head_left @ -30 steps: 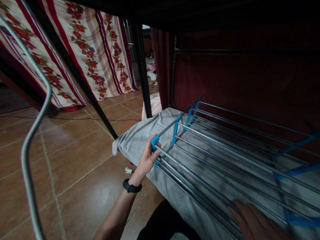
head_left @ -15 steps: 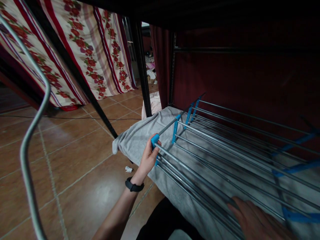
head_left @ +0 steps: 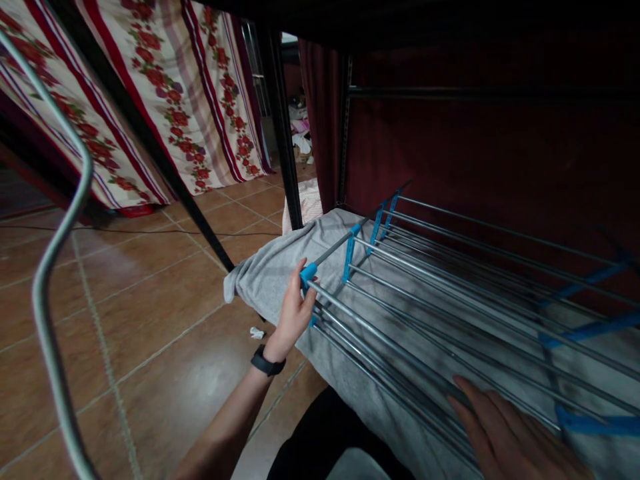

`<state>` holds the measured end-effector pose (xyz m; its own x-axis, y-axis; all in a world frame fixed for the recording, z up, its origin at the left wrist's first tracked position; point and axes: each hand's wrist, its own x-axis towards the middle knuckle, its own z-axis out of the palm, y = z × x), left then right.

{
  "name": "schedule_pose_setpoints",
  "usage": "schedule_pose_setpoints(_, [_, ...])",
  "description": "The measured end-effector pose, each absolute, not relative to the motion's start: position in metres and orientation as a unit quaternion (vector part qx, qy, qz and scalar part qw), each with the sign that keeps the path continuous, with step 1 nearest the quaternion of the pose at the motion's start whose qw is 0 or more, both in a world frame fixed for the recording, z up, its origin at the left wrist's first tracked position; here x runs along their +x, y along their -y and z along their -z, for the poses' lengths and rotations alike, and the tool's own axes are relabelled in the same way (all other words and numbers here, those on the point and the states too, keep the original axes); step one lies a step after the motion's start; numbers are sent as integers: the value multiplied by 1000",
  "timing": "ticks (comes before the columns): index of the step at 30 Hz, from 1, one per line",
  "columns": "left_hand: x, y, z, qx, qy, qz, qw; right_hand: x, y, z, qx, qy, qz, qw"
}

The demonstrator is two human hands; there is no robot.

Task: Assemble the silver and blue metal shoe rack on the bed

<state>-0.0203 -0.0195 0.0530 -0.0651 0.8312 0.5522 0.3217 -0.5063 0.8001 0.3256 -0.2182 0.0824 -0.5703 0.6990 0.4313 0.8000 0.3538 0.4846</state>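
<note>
A folded metal drying rack with steel rods and blue plastic brackets lies on a grey cloth spread over a bed. My left hand, with a black watch on its wrist, is closed round the rack's near-left corner at a blue end cap. At the bottom right my right hand lies flat on the rods near the front edge, fingers stretched out.
A bent grey metal tube stands at the far left. Brown floor tiles lie below, with a small white scrap. Floral curtains hang behind a slanted black post. A dark red curtain backs the bed.
The view has drifted slightly. My right hand has slid a little further up onto the rods. My left hand keeps its grip on the corner.
</note>
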Motion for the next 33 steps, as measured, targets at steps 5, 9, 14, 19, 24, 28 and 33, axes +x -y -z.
schedule_pose_setpoints(5, [-26,23,-63,730,-456,-507,56,317,216,-93,-466,814,338,82])
schedule_pose_setpoints(9, [-27,23,-66,773,-450,-447,18,307,214,-106,-457,818,328,118])
schedule_pose_setpoints(14, [-25,21,-66,779,-456,-429,6,305,218,-105,-474,817,295,141])
schedule_pose_setpoints(19, [-25,20,-65,781,-460,-423,12,308,221,-95,-507,813,244,151])
schedule_pose_setpoints(24, [-25,20,-66,786,-455,-419,-5,299,229,-95,-529,793,232,195])
schedule_pose_setpoints(28, [-26,26,-64,774,-443,-447,-63,273,251,-77,-490,809,158,283])
schedule_pose_setpoints(33, [-30,57,-39,699,-416,-568,-125,242,274,-16,-529,809,33,256])
